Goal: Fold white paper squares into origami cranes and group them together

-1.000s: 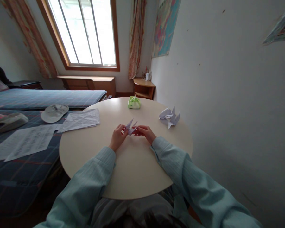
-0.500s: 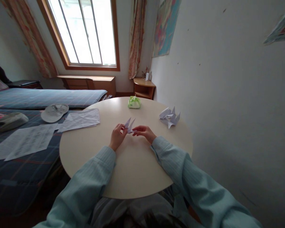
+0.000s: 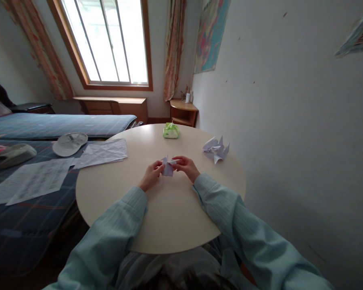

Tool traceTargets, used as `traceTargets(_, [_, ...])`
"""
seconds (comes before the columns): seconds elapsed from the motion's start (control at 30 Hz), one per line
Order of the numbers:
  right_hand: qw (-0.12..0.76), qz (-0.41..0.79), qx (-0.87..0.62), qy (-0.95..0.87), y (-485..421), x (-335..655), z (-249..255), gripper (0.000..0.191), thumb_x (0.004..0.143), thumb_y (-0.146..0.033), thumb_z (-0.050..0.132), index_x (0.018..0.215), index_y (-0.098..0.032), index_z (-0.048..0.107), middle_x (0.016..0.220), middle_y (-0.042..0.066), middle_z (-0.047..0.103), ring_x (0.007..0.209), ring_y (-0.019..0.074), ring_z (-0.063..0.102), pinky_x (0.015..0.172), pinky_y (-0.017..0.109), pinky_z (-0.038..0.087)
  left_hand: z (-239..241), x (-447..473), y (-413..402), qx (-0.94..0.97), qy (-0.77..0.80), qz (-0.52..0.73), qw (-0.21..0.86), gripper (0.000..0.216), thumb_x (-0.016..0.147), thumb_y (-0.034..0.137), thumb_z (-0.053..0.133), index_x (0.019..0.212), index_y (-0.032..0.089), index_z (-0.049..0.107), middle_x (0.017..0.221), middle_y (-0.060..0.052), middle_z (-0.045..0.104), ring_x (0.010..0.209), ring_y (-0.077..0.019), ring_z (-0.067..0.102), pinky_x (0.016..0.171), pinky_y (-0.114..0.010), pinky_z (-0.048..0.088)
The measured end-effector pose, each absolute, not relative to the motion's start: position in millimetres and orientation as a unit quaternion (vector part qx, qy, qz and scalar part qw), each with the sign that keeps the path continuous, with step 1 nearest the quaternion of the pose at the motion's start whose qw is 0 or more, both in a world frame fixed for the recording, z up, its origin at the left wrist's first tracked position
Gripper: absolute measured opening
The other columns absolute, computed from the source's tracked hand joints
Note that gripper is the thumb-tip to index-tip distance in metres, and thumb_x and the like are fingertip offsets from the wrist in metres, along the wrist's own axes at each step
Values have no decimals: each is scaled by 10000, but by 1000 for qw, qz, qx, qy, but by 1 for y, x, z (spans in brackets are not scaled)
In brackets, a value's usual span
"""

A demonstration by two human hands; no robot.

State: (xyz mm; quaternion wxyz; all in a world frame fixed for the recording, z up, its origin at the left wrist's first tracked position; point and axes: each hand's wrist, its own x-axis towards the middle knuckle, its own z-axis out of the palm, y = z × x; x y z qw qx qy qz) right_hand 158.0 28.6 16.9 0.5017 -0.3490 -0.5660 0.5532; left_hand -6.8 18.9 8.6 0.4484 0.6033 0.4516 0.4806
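Observation:
Between my two hands is a small white paper crane [image 3: 168,170], folded origami style, held just above the round table [image 3: 169,213]. My left hand [image 3: 152,174] pinches its left side between thumb and fingers. On the other side, my right hand [image 3: 185,166] grips the right flap of the folded paper with its fingertips. A flat paper panel faces me, and a pointed tip stands up behind it. My fingers cover the outer edges. More folded white paper cranes [image 3: 216,149] lie clustered at the table's right side; how many is hard to make out.
A green tissue pack [image 3: 171,131] stands toward the table's far edge. White paper sheets [image 3: 104,152] lie over the left edge. Beside them, printed sheets [image 3: 39,179] and a pale hat [image 3: 69,143] rest on the plaid bed. A wall [image 3: 290,133] borders the right.
The paper crane has turned, so a flat panel now faces me where two upright points showed before. My right hand has shifted its fingertips slightly upward on the paper.

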Motion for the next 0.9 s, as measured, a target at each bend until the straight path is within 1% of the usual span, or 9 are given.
traceTargets(0.13, [502,558,-353,-558,30,159,16,365,490,-305,736,804,-175,602,675,2,654,575,117,582,524,234,415,13,-6,14,610,443,466,463,315,656,458,548,715,149,539,566,33,512,490,-74,457,433,-187,300])
traceTargets(0.3, [505,561,-349,-556,31,158,14,351,496,-302,731,795,-172,602,684,1,650,579,117,584,523,233,412,7,-5,15,596,435,458,496,341,617,432,608,792,154,518,608,20,574,486,-80,491,431,-179,307])
traceTargets(0.43, [512,542,-349,-568,31,156,13,321,506,-293,722,773,-169,594,660,-6,641,546,107,572,500,227,392,-2,-6,22,601,423,481,479,309,622,401,602,777,142,535,652,-2,594,542,-97,530,478,-191,359])
traceTargets(0.6, [511,529,-351,-580,30,155,15,340,503,-290,724,784,-163,581,634,-3,643,538,112,568,512,239,394,-5,-8,26,602,436,496,448,273,640,374,578,761,130,558,673,-17,606,600,-121,549,545,-221,404])
traceTargets(0.77, [489,530,-346,-600,27,155,17,361,505,-305,727,800,-160,578,568,-10,626,520,116,566,509,240,391,-5,-10,27,600,440,504,439,258,652,362,561,766,131,572,695,-12,607,629,-123,546,570,-226,409])
traceTargets(0.9, [503,523,-351,-592,29,156,17,365,502,-314,726,799,-166,576,574,-10,628,527,117,568,506,237,390,-2,-10,26,608,432,491,451,300,644,395,582,789,132,571,689,-14,609,619,-119,543,564,-222,400])
